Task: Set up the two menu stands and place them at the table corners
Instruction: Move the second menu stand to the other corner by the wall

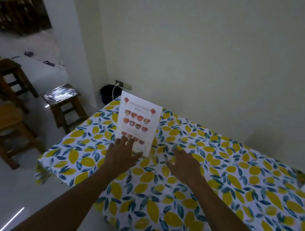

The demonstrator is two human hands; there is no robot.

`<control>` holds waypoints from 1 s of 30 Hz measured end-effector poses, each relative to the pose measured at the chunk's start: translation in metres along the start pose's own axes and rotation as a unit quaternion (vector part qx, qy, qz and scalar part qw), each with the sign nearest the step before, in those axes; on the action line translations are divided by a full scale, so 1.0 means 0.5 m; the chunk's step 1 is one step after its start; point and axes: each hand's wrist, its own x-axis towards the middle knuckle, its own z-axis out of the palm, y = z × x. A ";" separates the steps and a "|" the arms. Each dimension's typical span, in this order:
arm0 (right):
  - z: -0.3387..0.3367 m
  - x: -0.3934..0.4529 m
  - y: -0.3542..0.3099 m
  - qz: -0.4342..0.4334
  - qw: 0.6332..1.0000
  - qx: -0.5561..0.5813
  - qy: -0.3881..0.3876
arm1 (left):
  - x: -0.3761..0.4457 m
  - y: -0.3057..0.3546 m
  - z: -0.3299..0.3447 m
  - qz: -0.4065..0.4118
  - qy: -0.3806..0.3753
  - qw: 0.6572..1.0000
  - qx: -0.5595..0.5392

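White menu stand (137, 125) shows food pictures, its writing unreadable.

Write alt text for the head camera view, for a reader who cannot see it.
A menu stand stands upright near the far left corner of a table covered in a lemon-print cloth. Both open hands, left hand and right hand, reach toward its base. Wooden stools stand at left.

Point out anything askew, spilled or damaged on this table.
Nothing stands out. The menu stand stands upright near the far left corner of the lemon-print tablecloth, which lies flat and unspilled. Both hands are open: the left hand at the stand's base, the right hand beside it.
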 end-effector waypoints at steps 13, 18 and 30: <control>0.061 0.245 -0.145 0.058 0.990 0.130 -0.004 | 0.223 -0.246 0.046 -0.063 -0.052 0.997 -0.007; 0.097 0.295 -0.175 0.116 0.977 0.176 0.007 | 0.339 -0.279 0.069 -0.069 -0.108 0.990 -0.053; 0.088 0.408 -0.193 0.135 0.938 0.305 0.096 | 0.536 -0.340 0.074 -0.044 -0.152 0.947 -0.280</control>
